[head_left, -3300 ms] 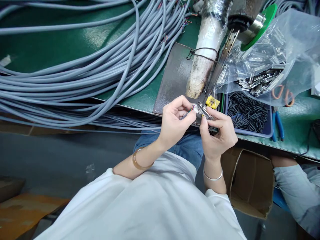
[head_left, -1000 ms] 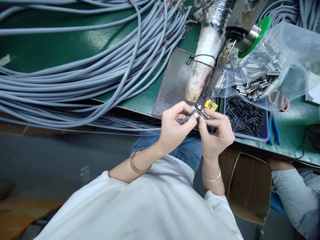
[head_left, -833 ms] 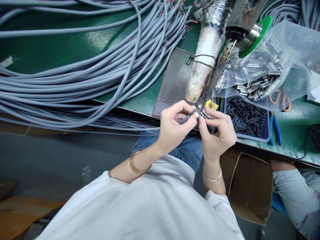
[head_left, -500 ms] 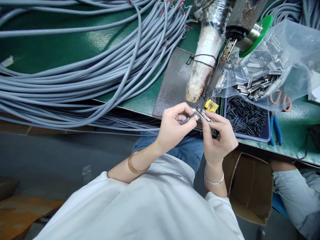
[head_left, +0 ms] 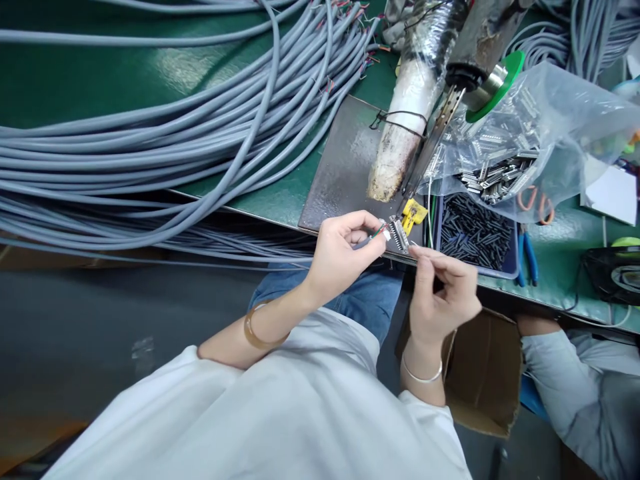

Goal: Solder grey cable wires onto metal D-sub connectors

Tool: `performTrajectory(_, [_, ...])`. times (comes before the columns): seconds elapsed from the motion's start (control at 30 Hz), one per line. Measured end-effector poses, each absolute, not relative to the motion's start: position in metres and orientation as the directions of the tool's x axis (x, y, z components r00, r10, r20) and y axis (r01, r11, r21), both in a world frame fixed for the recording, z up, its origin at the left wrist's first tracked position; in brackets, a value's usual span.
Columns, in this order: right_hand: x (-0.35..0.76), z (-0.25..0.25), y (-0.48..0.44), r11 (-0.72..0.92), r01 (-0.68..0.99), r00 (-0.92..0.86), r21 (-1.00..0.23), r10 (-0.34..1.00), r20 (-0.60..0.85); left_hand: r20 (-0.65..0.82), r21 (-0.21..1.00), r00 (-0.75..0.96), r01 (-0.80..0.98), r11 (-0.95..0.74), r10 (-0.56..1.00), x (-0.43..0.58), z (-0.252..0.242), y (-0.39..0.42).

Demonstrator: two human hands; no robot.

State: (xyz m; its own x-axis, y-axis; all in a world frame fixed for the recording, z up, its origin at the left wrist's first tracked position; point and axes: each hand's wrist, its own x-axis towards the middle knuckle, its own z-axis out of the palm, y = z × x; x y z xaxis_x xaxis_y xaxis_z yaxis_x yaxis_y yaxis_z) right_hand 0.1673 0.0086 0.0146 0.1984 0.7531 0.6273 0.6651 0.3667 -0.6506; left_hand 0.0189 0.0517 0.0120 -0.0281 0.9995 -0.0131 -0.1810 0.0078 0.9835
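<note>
My left hand [head_left: 343,253] is closed in a pinch on a grey cable, whose thin coloured wires [head_left: 379,231] show at the fingertips. Just past those fingertips is a metal multi-pin connector [head_left: 399,235], tilted, beside a yellow holder [head_left: 414,213] at the table's front edge. My right hand [head_left: 443,287] has thumb and forefinger pressed together right of the connector, apart from it; whatever is between them is too small to make out. Above the connector, a soldering iron [head_left: 435,143] points down, its tip close to the yellow holder.
Many grey cables [head_left: 200,147] cover the left of the green table. A wrapped pipe [head_left: 400,127] hangs over a dark plate [head_left: 340,167]. Rightward are a solder spool [head_left: 503,87], a bag of connectors [head_left: 550,113], a bin of black tubes [head_left: 475,233], pliers [head_left: 527,260] and a co-worker's sleeve [head_left: 560,380].
My right hand has let go of the connector and drawn back a little to the right and down. The connector now sits more steeply tilted by the yellow holder. The view has shifted slightly right.
</note>
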Motion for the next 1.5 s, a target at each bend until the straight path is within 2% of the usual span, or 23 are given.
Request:
performTrajectory(0.13, [0.159, 0.003, 0.021, 0.439, 0.608, 0.104, -0.662, 0.782, 0.614, 0.023, 0.98, -0.029, -0.195, -0.028, 0.999, 0.021, 0.014, 0.053])
performTrajectory(0.23, [0.154, 0.001, 0.028, 0.444, 0.552, 0.125, -0.706, 0.793, 0.597, 0.068, 0.981, -0.056, -0.175, -0.077, 0.996, 0.023, 0.015, 0.054])
performTrajectory(0.5, [0.152, 0.011, 0.034, 0.461, 0.531, 0.139, -0.711, 0.781, 0.609, 0.144, 0.988, -0.115, -0.037, -0.149, 0.983, 0.025, 0.023, 0.056])
performTrajectory(0.9, [0.156, 0.013, 0.033, 0.475, 0.549, 0.057, -0.688, 0.8, 0.597, 0.05, 0.998, -0.049, -0.039, -0.051, 0.998, 0.02, 0.021, 0.056])
performTrajectory(1.2, [0.157, 0.015, 0.029, 0.493, 0.598, 0.034, -0.633, 0.773, 0.634, 0.071, 0.996, -0.027, -0.05, -0.073, 0.997, 0.02, 0.019, 0.051])
performTrajectory(1.5, [0.158, 0.013, 0.017, 0.517, 0.713, -0.013, -0.475, 0.686, 0.728, 0.116, 0.993, 0.012, -0.035, -0.116, 0.993, 0.015, 0.015, 0.042])
